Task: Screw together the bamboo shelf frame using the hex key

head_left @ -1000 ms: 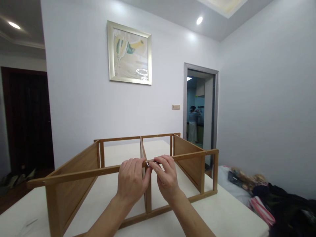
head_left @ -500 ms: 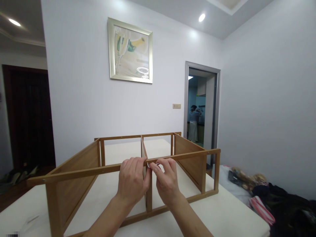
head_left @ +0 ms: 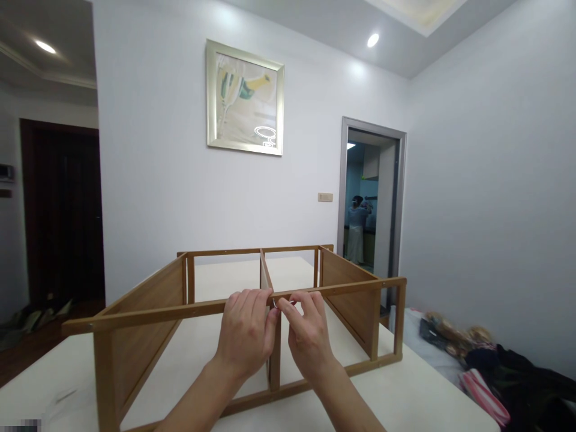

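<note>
A brown wooden shelf frame (head_left: 155,312) lies on its side on a white table. My left hand (head_left: 246,329) is closed round its near upper rail, just left of the middle divider, with the thumb by the joint. Close beside it, my right hand (head_left: 310,327) pinches a small bent metal hex key (head_left: 275,303). The key's short end is at the rail where the divider (head_left: 275,354) meets it. Whether its tip sits in a screw is too small to tell.
The white table (head_left: 378,399) carries a small clear plastic bag (head_left: 67,401) at front left. Clothes (head_left: 517,375) are heaped on a surface to the right. Through the doorway (head_left: 341,180) a person (head_left: 357,225) stands in another room. A framed picture (head_left: 210,96) hangs on the wall.
The whole view has shifted slightly, so everything appears a little lower and further right. Both hands keep their places at the joint, the hex key still in my right fingers.
</note>
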A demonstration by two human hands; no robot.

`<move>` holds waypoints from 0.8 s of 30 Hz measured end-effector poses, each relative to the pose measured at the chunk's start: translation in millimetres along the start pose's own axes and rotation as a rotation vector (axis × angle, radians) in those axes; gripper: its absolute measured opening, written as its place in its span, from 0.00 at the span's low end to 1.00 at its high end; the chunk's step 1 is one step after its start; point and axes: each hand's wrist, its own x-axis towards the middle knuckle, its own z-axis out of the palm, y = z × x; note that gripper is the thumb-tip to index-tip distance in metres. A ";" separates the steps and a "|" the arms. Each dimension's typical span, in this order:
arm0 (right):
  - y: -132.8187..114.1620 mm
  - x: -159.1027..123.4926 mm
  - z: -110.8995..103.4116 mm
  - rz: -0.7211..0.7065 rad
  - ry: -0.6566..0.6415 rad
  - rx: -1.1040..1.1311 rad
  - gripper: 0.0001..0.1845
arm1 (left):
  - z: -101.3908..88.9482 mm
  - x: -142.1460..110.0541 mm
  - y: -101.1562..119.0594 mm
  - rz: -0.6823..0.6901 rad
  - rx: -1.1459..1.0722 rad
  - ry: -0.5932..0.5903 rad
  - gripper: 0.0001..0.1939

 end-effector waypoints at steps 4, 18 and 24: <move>-1.1 1.4 -0.7 -0.018 -0.007 -0.053 0.12 | -0.3 0.3 0.5 0.001 -0.006 0.004 0.10; 5.8 42.9 -30.0 -0.365 -0.359 -0.225 0.10 | -0.4 1.9 2.2 -0.020 -0.037 0.025 0.10; 15.9 51.1 -32.9 -0.489 -0.469 -0.233 0.09 | -0.1 1.5 2.5 -0.033 -0.059 0.029 0.09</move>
